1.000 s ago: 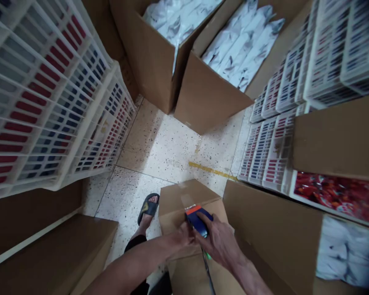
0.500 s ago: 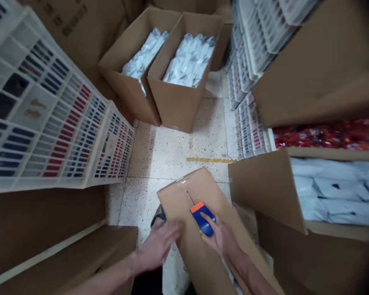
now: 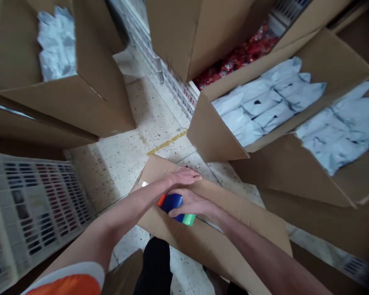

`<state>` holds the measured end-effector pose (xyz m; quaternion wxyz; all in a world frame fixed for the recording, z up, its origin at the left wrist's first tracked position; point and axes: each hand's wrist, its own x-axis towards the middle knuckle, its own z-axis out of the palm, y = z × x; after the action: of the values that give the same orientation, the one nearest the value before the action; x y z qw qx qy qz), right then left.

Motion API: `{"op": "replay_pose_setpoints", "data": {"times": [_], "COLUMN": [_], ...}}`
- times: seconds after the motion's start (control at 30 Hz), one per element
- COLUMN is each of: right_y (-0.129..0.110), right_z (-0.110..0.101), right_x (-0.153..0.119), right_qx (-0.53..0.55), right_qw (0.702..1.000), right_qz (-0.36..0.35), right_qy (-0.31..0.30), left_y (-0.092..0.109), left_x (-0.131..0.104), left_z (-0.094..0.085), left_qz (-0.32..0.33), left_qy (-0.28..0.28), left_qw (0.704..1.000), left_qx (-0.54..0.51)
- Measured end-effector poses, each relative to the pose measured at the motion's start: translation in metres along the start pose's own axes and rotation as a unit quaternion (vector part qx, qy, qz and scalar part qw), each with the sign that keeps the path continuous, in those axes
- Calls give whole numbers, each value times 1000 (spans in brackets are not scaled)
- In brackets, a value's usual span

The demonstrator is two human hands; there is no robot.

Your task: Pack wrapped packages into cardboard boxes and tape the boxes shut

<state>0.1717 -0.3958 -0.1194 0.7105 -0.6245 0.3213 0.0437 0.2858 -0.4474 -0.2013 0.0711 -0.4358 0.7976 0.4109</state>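
A single camera, worn on the head, looks steeply down and forward over the person's own forearms to a flat cardboard box (image 3: 215, 229) on the speckled floor (image 3: 123, 159) (close, within arm's reach). The frame is tilted, so the open cartons around it lean; no second view shares the scene

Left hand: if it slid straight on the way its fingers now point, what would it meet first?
The left hand lies flat on the closed cardboard box, fingers pointing right and slightly away. It would likely cross the box's far edge, then a strip of speckled floor, before the open carton of white bags; depth is uncertain.
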Motion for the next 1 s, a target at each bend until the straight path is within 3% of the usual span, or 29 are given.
{"op": "replay_pose_setpoints", "data": {"times": [0.1, 0.17, 0.3, 0.43, 0.6, 0.73, 0.9, 1.0], "right_y": [0, 2, 28, 77, 101, 97, 102, 107], "right_z": [-2, -6, -19, -20, -14, -19, -28, -33], "right_x": [-10, -36, -127, -202, -215, -214, -224, -230], "right_qx": [-11, -27, -78, -144, -137, -140, -140, -144], "right_qw": [1000, 999, 986, 958, 961, 967, 977, 979], "right_qz": [-12, 20, 144, 224, 208, 182, 136, 111], "right_qy": [7, 10, 25, 105, 119, 110, 90, 88], "left_y": [1, 3, 9, 8, 17, 63, 155, 192], "left_x": [-6, -8, -7, -7, -10, 20, 102, 136], "left_z": [8, 10, 15, 20, 19, 31, 72, 93], "left_qz": [-6, -18, -26, -16, -29, -49, 5, 41], "left_qy": [9, 27, 52, 85, 112, 79, 18, 9], "left_qw": [1000, 999, 998, 996, 992, 993, 998, 998], "left_qx": [3, 7, 21, 29, 45, 77, 65, 57]}}
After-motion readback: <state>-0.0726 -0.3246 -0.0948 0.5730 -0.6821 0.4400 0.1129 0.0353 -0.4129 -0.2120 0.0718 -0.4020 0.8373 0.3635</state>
